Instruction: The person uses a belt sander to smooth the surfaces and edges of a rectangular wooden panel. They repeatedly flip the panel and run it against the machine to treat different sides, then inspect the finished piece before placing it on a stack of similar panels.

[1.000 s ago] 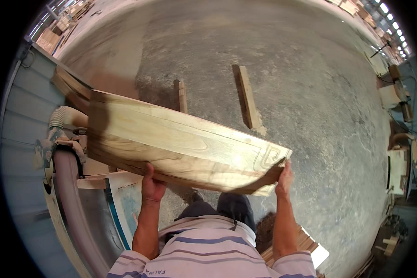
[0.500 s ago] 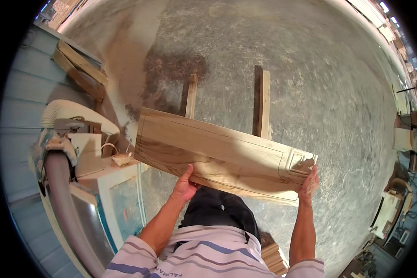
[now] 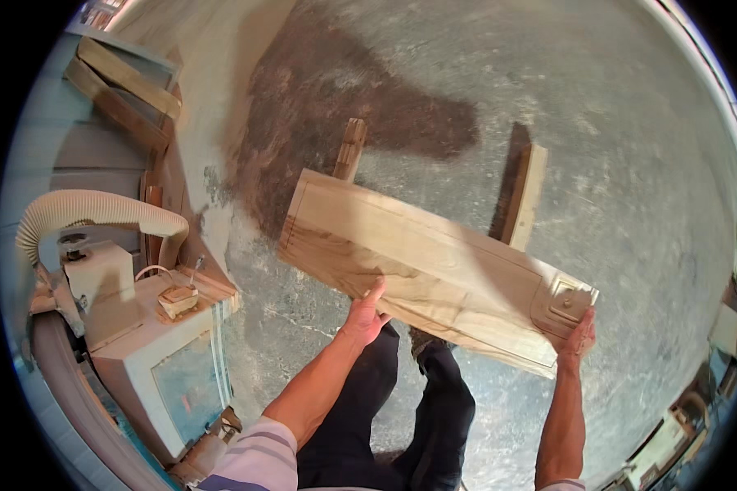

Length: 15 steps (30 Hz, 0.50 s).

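A long pale wooden panel with a grooved border line hangs in front of my legs, tilted down toward the right. Its right end carries a raised carved square with a small round boss. My left hand grips the near long edge, thumb on top and fingers hidden beneath. At the right end, my right hand is closed around the edge by the carved corner. The panel is held above the floor and covers part of two wooden battens.
The left batten and right batten lie on the stained concrete floor. To the left stands a dusty cabinet machine with a ribbed hose and a small wood block on top. Timber pieces lean behind it.
The panel has shifted right in the view and tilts more steeply, still in both hands. My legs have moved apart, and the battens and machine appear at new angles as my view turned.
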Available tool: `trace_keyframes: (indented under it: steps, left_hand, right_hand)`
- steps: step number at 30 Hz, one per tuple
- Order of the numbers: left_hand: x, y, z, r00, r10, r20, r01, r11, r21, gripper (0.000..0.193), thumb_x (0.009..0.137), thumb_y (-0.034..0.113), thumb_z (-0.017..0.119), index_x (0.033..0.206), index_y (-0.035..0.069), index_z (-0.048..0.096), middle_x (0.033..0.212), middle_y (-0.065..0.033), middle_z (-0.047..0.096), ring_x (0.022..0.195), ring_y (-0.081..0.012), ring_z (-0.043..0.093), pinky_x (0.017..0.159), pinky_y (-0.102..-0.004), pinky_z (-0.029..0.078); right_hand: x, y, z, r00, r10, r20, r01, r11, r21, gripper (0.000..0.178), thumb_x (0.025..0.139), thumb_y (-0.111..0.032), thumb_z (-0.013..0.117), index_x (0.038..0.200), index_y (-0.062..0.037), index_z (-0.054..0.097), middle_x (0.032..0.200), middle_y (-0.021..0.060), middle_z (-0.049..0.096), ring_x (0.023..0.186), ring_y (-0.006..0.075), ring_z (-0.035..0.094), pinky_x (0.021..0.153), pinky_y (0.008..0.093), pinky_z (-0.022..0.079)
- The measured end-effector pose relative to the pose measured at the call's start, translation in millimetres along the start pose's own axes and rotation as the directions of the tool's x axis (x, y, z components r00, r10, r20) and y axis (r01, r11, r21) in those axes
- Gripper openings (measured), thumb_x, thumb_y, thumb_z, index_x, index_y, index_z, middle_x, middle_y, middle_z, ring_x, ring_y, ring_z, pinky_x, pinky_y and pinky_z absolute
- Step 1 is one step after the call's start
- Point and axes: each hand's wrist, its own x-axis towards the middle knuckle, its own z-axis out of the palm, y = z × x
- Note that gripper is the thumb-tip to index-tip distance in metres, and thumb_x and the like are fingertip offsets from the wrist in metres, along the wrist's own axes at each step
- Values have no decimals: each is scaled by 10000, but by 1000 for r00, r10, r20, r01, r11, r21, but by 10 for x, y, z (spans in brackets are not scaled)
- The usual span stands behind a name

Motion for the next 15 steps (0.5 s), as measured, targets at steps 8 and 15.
trace_keyframes:
  steps: [8,15]
  left_hand:
    - [1462,-220,35,992,99,-71,-100,995,-7,497,812,364,670,1203,123,480,1184,-12,544,1068,-161,527,850,-340,473]
    - [2102,-198,96,996,87,-6,-87,984,-156,498,775,284,719,1179,105,491,1190,-16,540,1070,-169,530,879,-324,477]
  right_hand:
    - [1136,1090,855,992,80,101,-76,996,-49,597,893,-499,472,1184,18,539,1083,118,597,949,212,572,819,332,461]
    - [1681,1238,1457,986,-96,134,94,995,22,618,887,-507,475,1185,32,534,1086,131,598,962,233,582,817,329,469]
